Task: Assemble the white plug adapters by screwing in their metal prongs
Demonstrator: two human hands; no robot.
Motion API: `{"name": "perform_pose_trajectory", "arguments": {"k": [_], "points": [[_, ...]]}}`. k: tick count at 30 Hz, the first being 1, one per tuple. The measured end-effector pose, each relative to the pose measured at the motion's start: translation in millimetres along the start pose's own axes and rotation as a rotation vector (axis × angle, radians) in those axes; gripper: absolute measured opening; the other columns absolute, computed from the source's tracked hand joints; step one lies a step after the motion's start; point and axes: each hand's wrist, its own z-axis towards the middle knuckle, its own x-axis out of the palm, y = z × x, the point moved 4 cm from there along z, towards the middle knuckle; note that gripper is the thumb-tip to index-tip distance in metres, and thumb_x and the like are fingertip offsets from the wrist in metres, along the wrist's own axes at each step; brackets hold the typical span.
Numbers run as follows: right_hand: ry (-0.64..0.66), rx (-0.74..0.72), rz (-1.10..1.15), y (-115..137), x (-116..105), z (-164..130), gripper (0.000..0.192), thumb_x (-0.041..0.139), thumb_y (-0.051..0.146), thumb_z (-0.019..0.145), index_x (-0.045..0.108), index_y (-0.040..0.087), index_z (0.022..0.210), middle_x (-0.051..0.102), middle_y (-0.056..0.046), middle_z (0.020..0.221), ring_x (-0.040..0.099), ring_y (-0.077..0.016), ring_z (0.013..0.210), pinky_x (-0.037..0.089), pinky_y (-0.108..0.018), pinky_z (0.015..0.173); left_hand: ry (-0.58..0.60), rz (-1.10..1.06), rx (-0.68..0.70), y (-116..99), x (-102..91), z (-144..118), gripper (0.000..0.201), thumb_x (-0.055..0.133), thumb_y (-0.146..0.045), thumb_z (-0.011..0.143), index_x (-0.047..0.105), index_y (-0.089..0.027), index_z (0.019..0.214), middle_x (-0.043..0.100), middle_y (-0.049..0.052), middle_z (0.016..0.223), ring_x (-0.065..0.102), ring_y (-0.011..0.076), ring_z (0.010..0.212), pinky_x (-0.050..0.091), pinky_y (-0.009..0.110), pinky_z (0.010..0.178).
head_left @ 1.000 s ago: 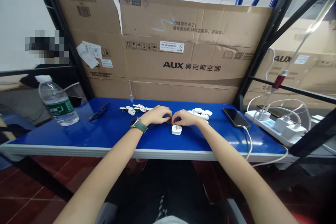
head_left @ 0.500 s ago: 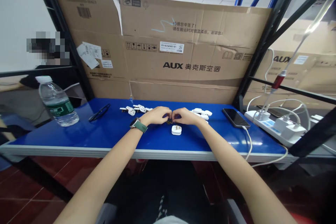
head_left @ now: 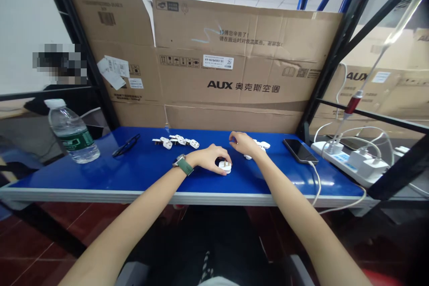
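Since the earlier frame, the left hand (head_left: 210, 158) has moved onto the white plug (head_left: 225, 166) and the right hand (head_left: 244, 142) has drawn away rightward. In the head view, the left thumb and fingers grip the plug, pins up on the table (head_left: 140, 170). The right fingers curl beside white pieces (head_left: 263, 145); whether they hold anything, I cannot tell.

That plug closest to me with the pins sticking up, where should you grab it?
I'd pinch the plug by the opposite sides of its white body, coming down from above with one finger on each side. Its pins point up, so they're best left alone, and its body sits low on the table.
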Motion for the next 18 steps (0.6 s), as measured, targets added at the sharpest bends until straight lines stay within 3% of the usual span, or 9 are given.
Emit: {"name": "perform_pose_trajectory", "arguments": {"k": [3,5,9,12,15,18], "points": [[-0.091,-0.016,0.076,0.1,-2.4,2.7,0.016,0.060,0.013,0.090,0.067,0.017,0.103,0.074,-0.011,0.102,0.066,-0.0227,0.092,0.046,-0.030,0.081,-0.019,0.011,0.000,2.5,0.8,0.7,0.031,0.080,-0.041,0.081,0.077,-0.026,0.108,0.075,0.004,0.109,0.067,0.0236,0.105,0.044,0.034,0.097],[-0.174,-0.013,0.143,0.1,-6.7,4.0,0.014,0.057,0.013,0.092,0.067,0.016,0.101,0.074,-0.010,0.097,0.066,-0.0213,0.089,0.046,-0.030,0.082,-0.103,-0.029,-0.002,5.8,-3.2,1.7,0.032,0.079,-0.040,0.081,0.076,-0.023,0.108,0.074,0.005,0.106,0.068,0.0211,0.097,0.048,0.031,0.089],[-0.318,0.008,0.295,2.3,-20.0,3.4,0.012,0.057,0.024,0.093,0.067,0.017,0.095,0.071,-0.006,0.086,0.062,-0.0192,0.078,0.045,-0.030,0.076,-0.507,-0.073,-0.103,18.5,-22.7,1.2,0.037,0.077,-0.042,0.082,0.075,-0.020,0.112,0.072,0.007,0.105,0.066,0.0192,0.089,0.052,0.030,0.081],[-0.236,-0.100,0.476,13.7,-24.2,1.5,0.018,0.061,0.034,0.093,0.068,0.017,0.091,0.069,-0.004,0.084,0.060,-0.0179,0.077,0.044,-0.028,0.074,-0.768,-0.211,-0.197,31.2,-33.7,-2.9,0.047,0.080,-0.045,0.081,0.071,-0.018,0.118,0.072,0.009,0.112,0.069,0.0200,0.092,0.055,0.031,0.080],[-0.149,-0.219,0.582,27.0,-23.6,-1.6,0.026,0.065,0.042,0.092,0.070,0.017,0.096,0.068,-0.003,0.087,0.056,-0.0163,0.076,0.043,-0.027,0.072,-0.811,-0.411,-0.197,41.2,-34.1,-3.1,0.057,0.085,-0.046,0.075,0.068,-0.017,0.121,0.074,0.011,0.115,0.072,0.0226,0.098,0.058,0.034,0.087],[-0.192,-0.218,0.552,31.3,-23.1,-3.9,0.030,0.071,0.046,0.087,0.071,0.017,0.093,0.065,-0.003,0.086,0.051,-0.0152,0.073,0.041,-0.027,0.069,-0.772,-0.546,-0.203,47.4,-28.8,-2.2,0.063,0.091,-0.045,0.066,0.066,-0.016,0.117,0.076,0.011,0.113,0.074,0.0264,0.100,0.059,0.038,0.092]]}}
